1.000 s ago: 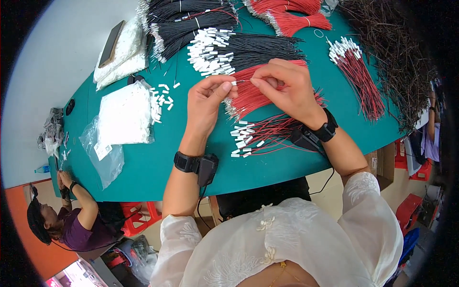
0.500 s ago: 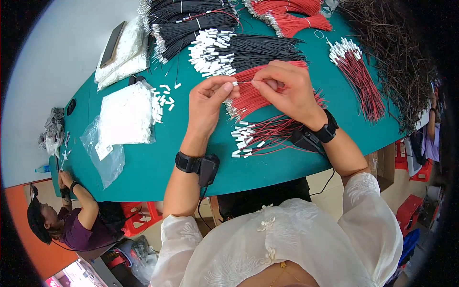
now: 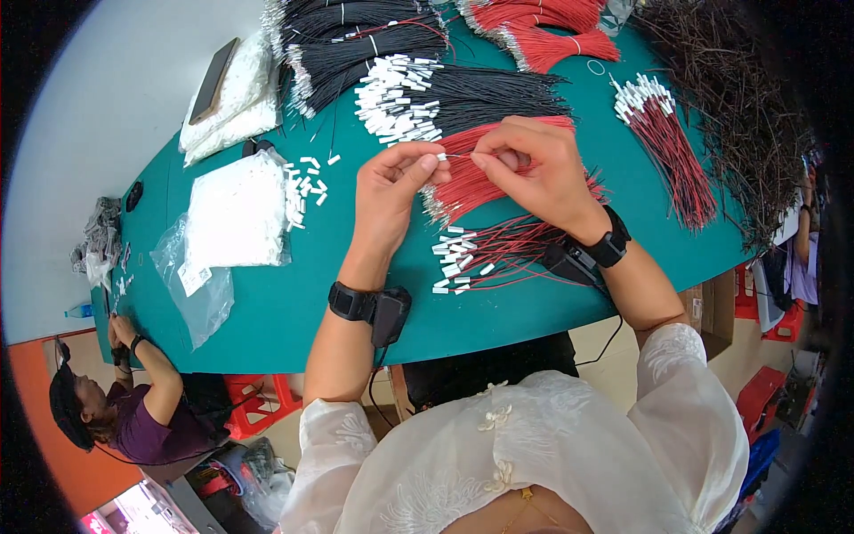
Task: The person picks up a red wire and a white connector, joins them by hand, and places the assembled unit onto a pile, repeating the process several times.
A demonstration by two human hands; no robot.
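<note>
My left hand (image 3: 388, 191) pinches a small white connector housing (image 3: 441, 157) between thumb and fingers. A thin wire (image 3: 457, 156) runs from the housing to my right hand (image 3: 538, 173), whose thumb and forefinger are closed on it. Below both hands lies a bundle of red wires (image 3: 467, 194) with bare metal ends at its left. Just beyond are black wires (image 3: 498, 92) tipped with white housings. Nearer my body, red and black wires (image 3: 516, 242) with white housings rest on the green table (image 3: 356, 343).
Left stands a bag of white housings (image 3: 236, 214), with several loose housings (image 3: 307, 189) beside it. Bundles of black wires (image 3: 400, 44) and red wires (image 3: 569, 44) lie at the far side. Dark wires (image 3: 721, 116) heap up at right. A co-worker (image 3: 133, 409) sits lower left.
Both hands stay nearly in place, the housing and wire still between them. The whole view has shifted very slightly.
</note>
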